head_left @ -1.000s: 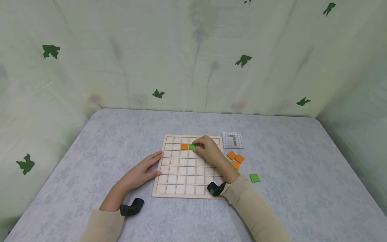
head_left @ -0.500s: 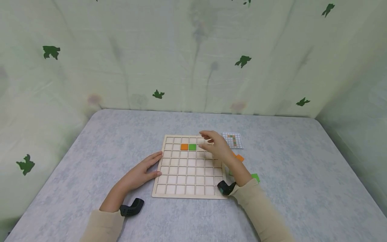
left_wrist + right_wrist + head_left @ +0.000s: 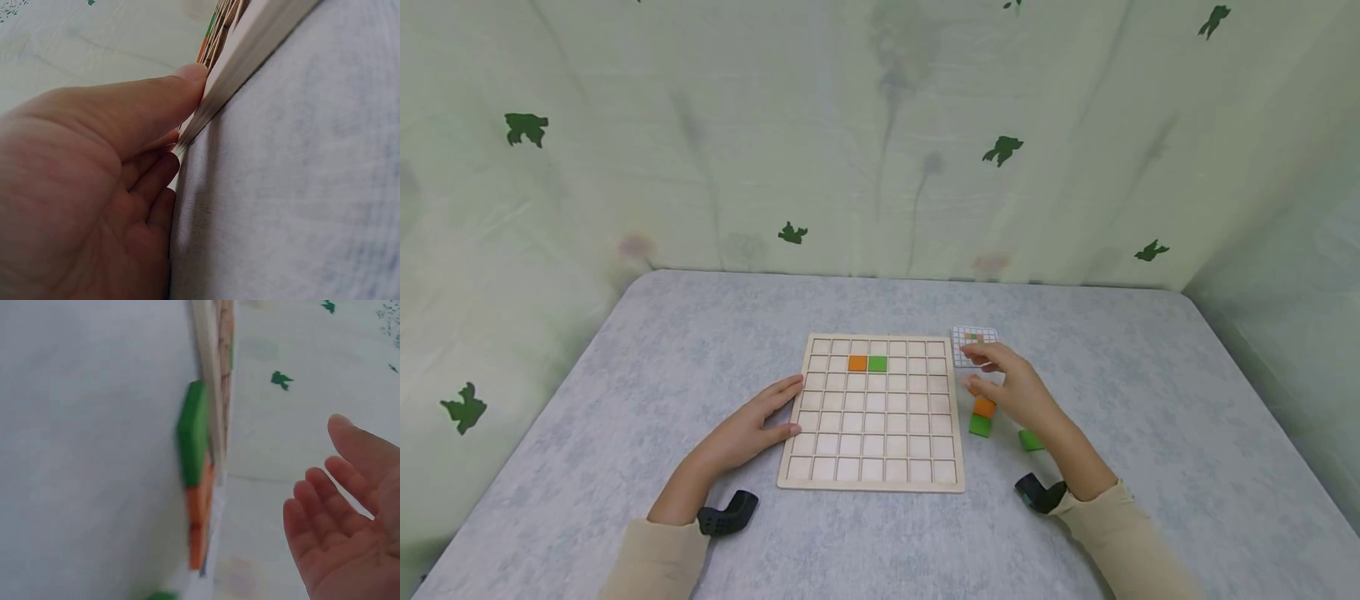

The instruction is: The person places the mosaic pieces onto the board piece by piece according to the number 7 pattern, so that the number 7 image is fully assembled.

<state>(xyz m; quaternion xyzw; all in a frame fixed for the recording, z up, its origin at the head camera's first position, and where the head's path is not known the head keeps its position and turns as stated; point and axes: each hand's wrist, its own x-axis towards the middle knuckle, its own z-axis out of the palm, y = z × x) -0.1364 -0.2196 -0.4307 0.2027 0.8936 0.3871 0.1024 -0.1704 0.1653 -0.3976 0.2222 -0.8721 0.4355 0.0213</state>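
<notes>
In the head view a pale wooden grid board lies on the table. One orange tile and one green tile sit side by side in its second row from the back. My left hand rests against the board's left edge, thumb and fingertips touching the rim. To the right of the board, my right hand hovers with fingers apart and nothing between them. Below it lie a loose orange tile and a green tile; other orange tiles are mostly hidden by the hand.
A small printed pattern card lies at the board's back right corner, partly covered by the right hand's fingers. Another green tile is near the right wrist. A pale curtain with green bird shapes hangs behind the table.
The right hand has let go of the green tile in the grid and moved right, off the board, to over the loose tiles. The left hand stays in place.
</notes>
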